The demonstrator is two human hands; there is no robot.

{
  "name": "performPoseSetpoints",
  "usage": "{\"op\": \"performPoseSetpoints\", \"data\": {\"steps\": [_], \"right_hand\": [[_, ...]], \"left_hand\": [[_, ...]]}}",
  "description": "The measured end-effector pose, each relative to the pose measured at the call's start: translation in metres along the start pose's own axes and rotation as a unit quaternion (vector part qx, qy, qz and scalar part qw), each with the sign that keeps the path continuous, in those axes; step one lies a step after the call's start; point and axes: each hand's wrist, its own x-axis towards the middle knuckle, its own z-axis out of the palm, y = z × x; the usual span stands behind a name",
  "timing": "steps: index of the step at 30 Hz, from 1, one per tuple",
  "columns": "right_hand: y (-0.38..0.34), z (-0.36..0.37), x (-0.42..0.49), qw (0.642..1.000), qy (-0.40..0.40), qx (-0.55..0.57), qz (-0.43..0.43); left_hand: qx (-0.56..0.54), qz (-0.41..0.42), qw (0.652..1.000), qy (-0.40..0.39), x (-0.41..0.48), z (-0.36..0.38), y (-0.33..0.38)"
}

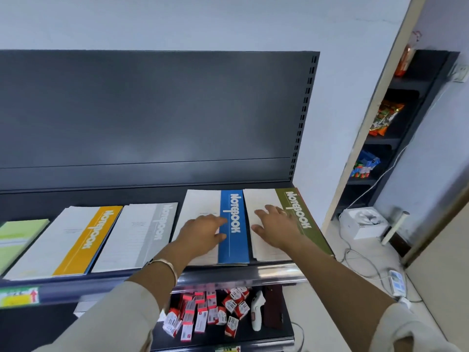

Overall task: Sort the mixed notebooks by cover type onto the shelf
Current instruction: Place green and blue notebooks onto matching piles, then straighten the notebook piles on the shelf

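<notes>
Several notebooks lie flat in a row on the dark shelf. From the left: a light green one, a yellow-striped one, a grey-striped one, a blue-striped one and an olive-striped one. My left hand rests flat on the white part of the blue-striped notebook, fingers at the blue band. My right hand lies palm down with fingers spread on the olive-striped notebook. Neither hand grips anything.
The lower shelf holds several small red-and-white boxes, a white handheld device and a dark wallet-like item. To the right, a second rack with snack packets, a white box and cables lie on the floor.
</notes>
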Motion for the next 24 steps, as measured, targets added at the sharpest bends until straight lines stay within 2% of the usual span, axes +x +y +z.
{"op": "performPoseSetpoints", "data": {"steps": [5, 11, 18, 24], "right_hand": [[-0.088, -0.017, 0.018, 0.995, 0.063, 0.001, -0.074], [-0.243, -0.047, 0.027, 0.981, 0.131, 0.008, -0.146], [-0.436, -0.083, 0.022, 0.947, 0.187, 0.048, -0.257], [-0.557, -0.102, 0.017, 0.911, 0.206, 0.063, -0.352]], "left_hand": [[0.057, -0.051, 0.992, 0.100, -0.045, -0.047, -0.073], [0.097, -0.122, 0.972, 0.174, -0.147, -0.101, -0.215], [0.120, -0.212, 0.940, 0.241, -0.264, -0.159, -0.361], [0.136, -0.268, 0.911, 0.283, -0.323, -0.184, -0.446]]}}
